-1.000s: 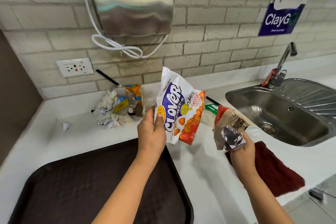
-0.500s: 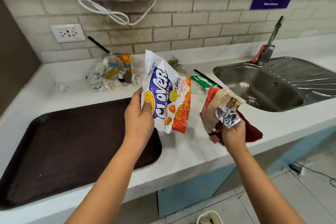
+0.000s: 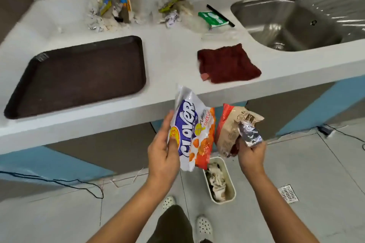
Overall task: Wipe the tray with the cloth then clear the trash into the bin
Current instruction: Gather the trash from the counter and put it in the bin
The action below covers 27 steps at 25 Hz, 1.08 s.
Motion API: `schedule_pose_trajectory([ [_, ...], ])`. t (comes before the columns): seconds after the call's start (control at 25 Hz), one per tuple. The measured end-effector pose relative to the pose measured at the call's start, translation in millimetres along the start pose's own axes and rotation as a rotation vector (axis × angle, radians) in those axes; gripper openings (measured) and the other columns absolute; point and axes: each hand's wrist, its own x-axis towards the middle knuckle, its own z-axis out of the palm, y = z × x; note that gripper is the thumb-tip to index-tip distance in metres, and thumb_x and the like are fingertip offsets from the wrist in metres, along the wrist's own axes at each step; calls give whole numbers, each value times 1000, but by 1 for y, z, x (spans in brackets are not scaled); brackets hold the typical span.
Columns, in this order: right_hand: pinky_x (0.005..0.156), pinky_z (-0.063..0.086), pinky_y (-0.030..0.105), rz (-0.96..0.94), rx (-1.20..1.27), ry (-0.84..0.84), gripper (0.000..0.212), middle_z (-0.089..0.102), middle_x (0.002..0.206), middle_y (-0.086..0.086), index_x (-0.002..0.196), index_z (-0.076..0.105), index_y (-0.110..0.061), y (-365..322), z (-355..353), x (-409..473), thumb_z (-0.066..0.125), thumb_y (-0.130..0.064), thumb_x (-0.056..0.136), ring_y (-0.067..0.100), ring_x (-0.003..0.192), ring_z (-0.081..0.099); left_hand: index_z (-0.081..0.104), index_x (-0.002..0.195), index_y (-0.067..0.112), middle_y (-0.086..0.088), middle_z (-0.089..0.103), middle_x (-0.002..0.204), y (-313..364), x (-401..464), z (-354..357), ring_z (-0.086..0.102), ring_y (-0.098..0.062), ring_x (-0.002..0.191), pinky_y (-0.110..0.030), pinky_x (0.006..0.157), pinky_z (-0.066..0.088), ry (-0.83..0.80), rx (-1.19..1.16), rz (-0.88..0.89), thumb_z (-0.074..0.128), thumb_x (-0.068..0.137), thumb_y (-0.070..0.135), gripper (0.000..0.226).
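Head view, looking down past a white counter (image 3: pixel 173 59) to a tiled floor. Two bare hands are held out over a small cream bin (image 3: pixel 231 187) that stands on the floor and already holds crumpled paper. A white, purple and orange chip bag (image 3: pixel 194 134) is pinched by the left hand (image 3: pixel 164 156), thumb pressed on its front face and fingers curled behind it. A red and tan wrapper (image 3: pixel 231 126) and a crumpled foil scrap (image 3: pixel 249 134) are gripped together in the curled fingers of the right hand (image 3: pixel 251 154). Both bundles hang just above the near end of the bin.

On the counter, a dark brown tray (image 3: pixel 83 75) lies bare, and a dark red cloth (image 3: pixel 227 63) lies flat to its right, near a steel sink (image 3: pixel 292 25). More trash is left at the back of the counter: a heap of crumpled wrappers (image 3: pixel 110 8), a second loose heap (image 3: pixel 175 10) and a green packet (image 3: pixel 212 17).

The risks are judged as follows. The bin mouth is narrow and partly filled, while the chip bag is wide and light, so it may catch on the rim or drift onto the floor if released from this height. The foil scrap is held only beside the wrapper and could slip free separately. Dropping both bundles at once may crowd the opening.
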Motion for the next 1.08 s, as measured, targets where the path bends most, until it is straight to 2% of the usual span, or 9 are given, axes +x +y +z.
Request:
schedule_pose_trajectory([
  [0.08,42,40,17,133,-107,8,18,54,45,-14,63,54,-16,38,-28,-20,62,-16,79,-2,42,45,43,113,56,7,63,117,-30,-27,14,66,-12,100,-20,72,57,-175,82,-140,42,97,9,51],
  [0.16,46,44,16,257,-182,16,12,62,52,-15,69,61,-20,77,-56,-36,66,-12,76,-3,48,53,41,112,53,1,62,120,-66,-42,28,66,-12,99,-15,67,56,-301,156,-279,41,97,9,47],
  [0.32,47,41,19,438,-385,32,21,62,54,-5,73,64,-27,143,-93,-60,55,-9,76,9,52,52,37,123,43,-4,59,127,-130,-43,56,65,-19,101,-34,75,59,-324,183,-500,43,96,8,44],
  [0.52,42,40,16,635,-475,42,23,59,59,-2,89,66,-11,228,-122,-62,51,6,84,15,53,51,31,126,44,3,53,128,-208,-28,105,60,-18,109,-34,81,58,-424,164,-564,48,94,9,51],
  [0.68,55,41,23,674,-512,67,22,60,64,-5,93,67,-13,281,-139,-48,52,1,86,9,57,52,35,127,43,4,53,126,-270,-13,133,59,-18,109,-38,83,57,-430,184,-601,49,93,0,56],
  [0.8,60,46,22,722,-562,45,21,67,79,2,102,68,-16,344,-150,-39,51,-10,91,13,66,58,34,138,27,6,50,121,-328,-5,169,58,-7,96,-18,68,56,-425,226,-626,50,89,-9,64],
  [0.92,71,49,32,732,-635,5,26,69,92,9,110,66,-15,386,-153,-31,49,-9,90,23,77,60,30,141,25,8,45,119,-370,-2,197,53,-7,96,-6,61,50,-448,263,-636,47,87,-14,69],
  [1.0,78,48,33,707,-695,-64,33,67,106,11,118,62,-17,411,-151,-24,46,-8,90,27,88,62,28,140,28,6,47,123,-407,1,211,52,-13,105,-12,67,54,-474,278,-659,46,85,-16,73],
  [1.08,89,45,31,665,-754,-159,43,55,130,9,129,52,-25,434,-148,-19,44,-9,91,28,109,58,27,139,35,2,50,129,-439,4,221,54,-19,111,-37,85,56,-509,301,-673,49,85,-14,76],
])
